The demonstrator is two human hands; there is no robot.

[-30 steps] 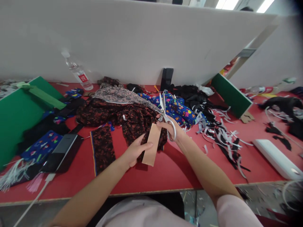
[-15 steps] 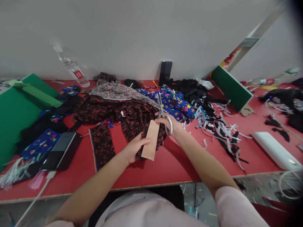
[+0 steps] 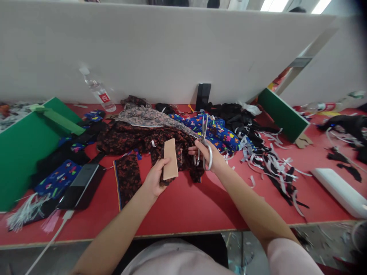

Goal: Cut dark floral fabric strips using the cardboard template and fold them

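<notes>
My left hand [image 3: 156,173] is closed on a tan cardboard strip [image 3: 171,162], its thumb on the front face, with dark floral fabric [image 3: 163,133] gathered behind the card. In my right hand [image 3: 210,154] is a pair of scissors [image 3: 204,133], blades pointing up and away from me, clear of the card. The floral fabric, brown and red on black, lies heaped over the middle of the table and reaches back under a greyish reverse side. A flat floral piece [image 3: 127,179] with a striped edge lies left of my left hand.
Blue patterned cloth [image 3: 226,133] and white and black scraps [image 3: 272,160] lie to the right. A white power bank [image 3: 338,191] is near the right edge. Left are a black device [image 3: 77,187] with a cable and a green panel [image 3: 25,152]. A bottle [image 3: 100,93] and phone [image 3: 203,96] stand behind.
My left hand has moved the cardboard strip left and turned it more upright. My right hand has come apart from it with the scissors. The view has tilted up slightly.
</notes>
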